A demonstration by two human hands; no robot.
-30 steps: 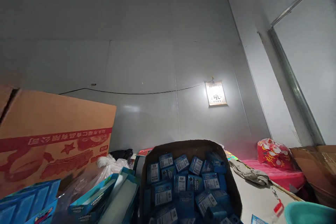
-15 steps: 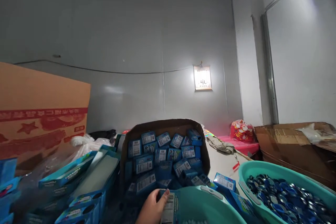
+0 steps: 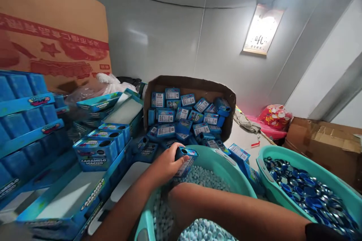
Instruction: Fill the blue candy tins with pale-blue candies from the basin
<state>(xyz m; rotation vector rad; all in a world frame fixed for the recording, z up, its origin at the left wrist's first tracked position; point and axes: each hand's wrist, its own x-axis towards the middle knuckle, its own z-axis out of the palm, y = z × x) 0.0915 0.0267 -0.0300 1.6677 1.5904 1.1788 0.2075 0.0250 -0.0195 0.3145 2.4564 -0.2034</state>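
Note:
My left hand (image 3: pixel 165 162) is closed round a small blue box (image 3: pixel 186 158) with a round hole in its top. It holds the box over the near rim of a teal basin (image 3: pixel 223 161) filled with small pale blue candies (image 3: pixel 204 177). My right forearm crosses the basin from the lower right. My right hand (image 3: pixel 175 199) dips down into the candies and its fingers are hidden. Behind the basin an open cardboard carton (image 3: pixel 192 82) is heaped with several of the same small blue boxes (image 3: pixel 175 115).
A second teal basin (image 3: pixel 269 153) at the right holds dark blue round caps (image 3: pixel 302 190). Blue display trays (image 3: pixel 97 150) are stacked at the left, below a big printed cardboard box (image 3: pixel 56 26). A brown carton (image 3: pixel 325 139) and a red bag (image 3: pixel 274 115) lie at the far right.
The view has tilted down and left. My left hand has lifted the small blue box higher over the candy basin, and my right forearm has come into view across the basin.

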